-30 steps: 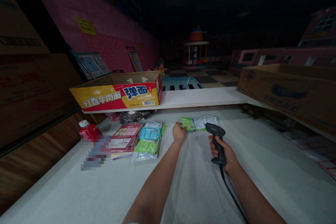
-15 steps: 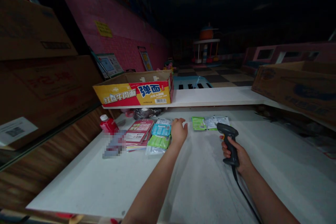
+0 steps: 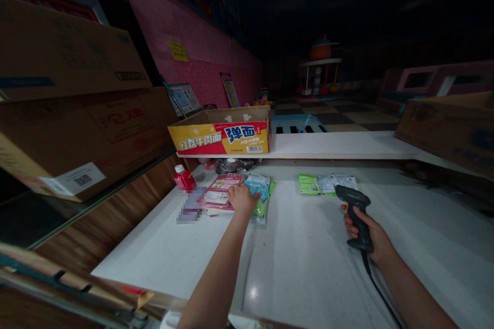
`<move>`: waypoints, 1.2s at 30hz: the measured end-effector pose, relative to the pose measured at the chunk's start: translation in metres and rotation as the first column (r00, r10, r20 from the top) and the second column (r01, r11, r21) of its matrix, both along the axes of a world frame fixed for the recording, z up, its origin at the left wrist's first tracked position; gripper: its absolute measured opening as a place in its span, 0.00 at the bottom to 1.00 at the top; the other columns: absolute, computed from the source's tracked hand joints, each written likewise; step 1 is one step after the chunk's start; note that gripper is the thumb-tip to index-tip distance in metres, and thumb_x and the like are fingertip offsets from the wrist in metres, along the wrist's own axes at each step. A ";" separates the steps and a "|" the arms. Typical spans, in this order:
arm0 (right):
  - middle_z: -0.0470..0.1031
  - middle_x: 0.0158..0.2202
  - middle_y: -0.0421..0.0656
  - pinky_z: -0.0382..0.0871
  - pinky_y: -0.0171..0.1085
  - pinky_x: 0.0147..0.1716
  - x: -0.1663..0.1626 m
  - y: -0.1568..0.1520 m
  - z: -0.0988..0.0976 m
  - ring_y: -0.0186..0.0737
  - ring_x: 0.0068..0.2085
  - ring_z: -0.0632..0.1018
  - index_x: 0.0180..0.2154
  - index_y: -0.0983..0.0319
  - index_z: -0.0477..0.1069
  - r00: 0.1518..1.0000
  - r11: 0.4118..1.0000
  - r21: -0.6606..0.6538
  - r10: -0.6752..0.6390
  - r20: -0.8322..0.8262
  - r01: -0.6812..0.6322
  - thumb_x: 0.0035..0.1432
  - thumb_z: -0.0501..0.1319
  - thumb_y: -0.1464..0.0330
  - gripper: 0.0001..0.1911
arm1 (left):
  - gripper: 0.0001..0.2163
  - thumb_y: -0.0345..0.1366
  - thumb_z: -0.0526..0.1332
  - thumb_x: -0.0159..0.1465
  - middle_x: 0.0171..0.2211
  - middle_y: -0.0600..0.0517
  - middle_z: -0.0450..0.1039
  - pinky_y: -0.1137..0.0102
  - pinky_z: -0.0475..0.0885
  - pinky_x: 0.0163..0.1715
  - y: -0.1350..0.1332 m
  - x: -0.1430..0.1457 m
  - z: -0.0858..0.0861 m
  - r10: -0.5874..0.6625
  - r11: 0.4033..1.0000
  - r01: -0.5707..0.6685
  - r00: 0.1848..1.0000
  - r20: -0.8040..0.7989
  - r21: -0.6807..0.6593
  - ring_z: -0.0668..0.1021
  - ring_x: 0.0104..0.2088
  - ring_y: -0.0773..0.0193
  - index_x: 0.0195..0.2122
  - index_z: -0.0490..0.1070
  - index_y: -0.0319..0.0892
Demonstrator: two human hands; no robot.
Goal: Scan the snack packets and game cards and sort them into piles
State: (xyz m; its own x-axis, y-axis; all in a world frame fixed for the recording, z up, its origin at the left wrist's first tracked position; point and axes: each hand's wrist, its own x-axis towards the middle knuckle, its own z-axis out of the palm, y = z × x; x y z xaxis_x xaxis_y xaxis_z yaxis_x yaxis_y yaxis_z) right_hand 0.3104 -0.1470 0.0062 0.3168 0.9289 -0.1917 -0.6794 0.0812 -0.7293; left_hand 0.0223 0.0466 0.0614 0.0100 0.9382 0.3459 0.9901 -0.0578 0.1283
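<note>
My left hand rests on a stack of small packets, blue on top of green, beside a pile of red and pink booklets on the white counter. Its fingers curl down onto the packets' left edge. My right hand is closed round the grip of a black corded barcode scanner, held upright with its head pointing away from me. Beyond the scanner lie a green packet and a white packet, flat on the counter.
A yellow and red open carton stands on a raised white shelf. A red bottle stands at the counter's left. Large brown cartons are stacked at the left, another carton at the right.
My left hand has left the green packet and moved left onto the blue and green packet stack. The camera has turned left. My right hand keeps hold of the scanner.
</note>
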 end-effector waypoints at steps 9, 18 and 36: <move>0.69 0.21 0.37 0.61 0.26 0.13 0.000 0.000 0.001 0.26 0.18 0.65 0.34 0.62 0.75 0.999 1.000 0.002 -0.011 0.042 0.011 0.42 0.76 0.59 0.20 | 0.24 0.42 0.70 0.55 0.47 0.37 0.74 0.65 0.69 0.39 -0.001 0.004 0.018 0.025 0.992 0.000 0.979 0.202 -0.123 0.79 0.45 0.50 0.48 0.67 0.36; 0.69 0.21 0.36 0.60 0.26 0.13 -0.004 0.003 0.003 0.26 0.17 0.65 0.39 0.62 0.76 0.995 1.000 0.025 -0.019 0.094 0.016 0.44 0.75 0.57 0.23 | 0.13 0.30 0.69 0.49 0.29 0.52 0.75 0.69 0.70 0.31 -0.005 0.039 0.010 -0.231 0.955 0.292 0.622 0.748 0.052 0.78 0.30 0.60 0.35 0.69 0.40; 0.70 0.22 0.36 0.60 0.29 0.12 -0.009 -0.001 0.005 0.28 0.15 0.66 0.43 0.61 0.73 0.968 0.993 0.044 0.092 0.232 -0.105 0.52 0.70 0.56 0.21 | 0.15 0.46 0.68 0.53 0.28 0.52 0.74 0.72 0.69 0.29 -0.023 0.100 -0.077 -0.216 0.877 0.412 -0.121 0.969 0.247 0.74 0.28 0.66 0.32 0.74 0.39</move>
